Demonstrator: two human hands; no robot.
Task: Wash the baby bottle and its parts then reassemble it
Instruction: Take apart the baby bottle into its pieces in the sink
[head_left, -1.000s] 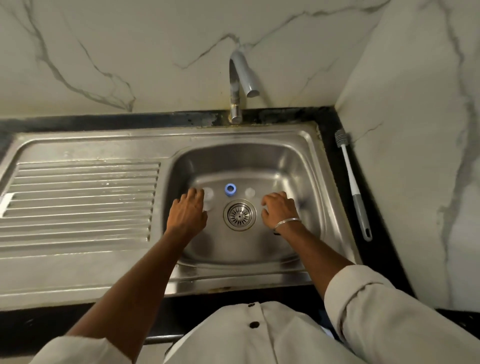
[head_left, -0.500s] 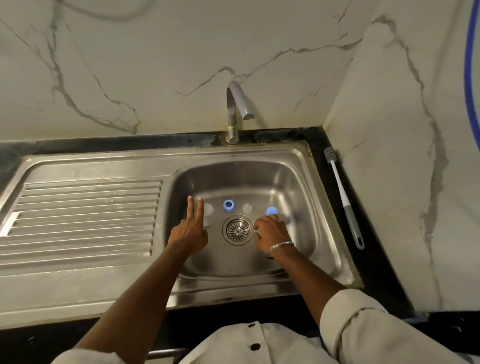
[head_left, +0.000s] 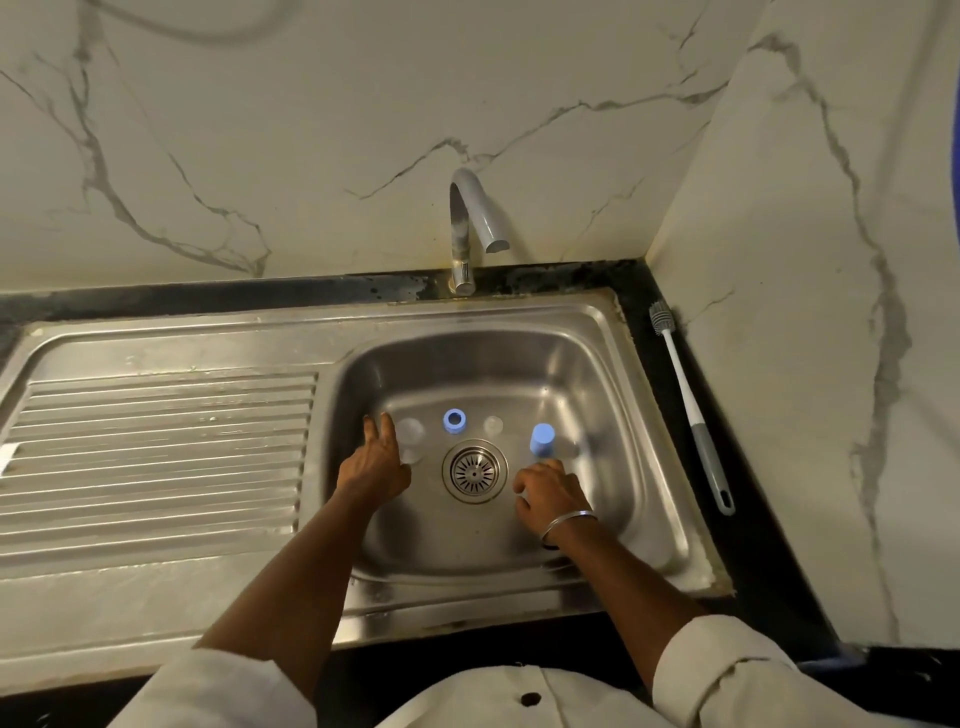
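The baby bottle's parts stand in a row on the floor of the steel sink (head_left: 587, 364), behind the drain (head_left: 474, 471). From left to right they are a clear bottle body (head_left: 410, 432), a blue screw ring (head_left: 454, 420), a clear nipple (head_left: 493, 425) and a blue cap (head_left: 542, 439). My left hand (head_left: 376, 465) lies flat in the basin with its fingers stretched out beside the clear bottle body, holding nothing. My right hand (head_left: 550, 496), with a metal bangle on the wrist, is curled just in front of the blue cap and holds nothing.
A white bottle brush with a grey handle (head_left: 688, 405) lies on the black counter to the right of the sink, against the marble wall. The tap (head_left: 470, 223) arches over the back rim with no water running. A ribbed drainboard (head_left: 156, 457) fills the left side.
My right hand has drawn back from the blue cap, which now stands uncovered. My left hand's raised fingers have lowered beside the clear bottle. The camera has tilted upward.
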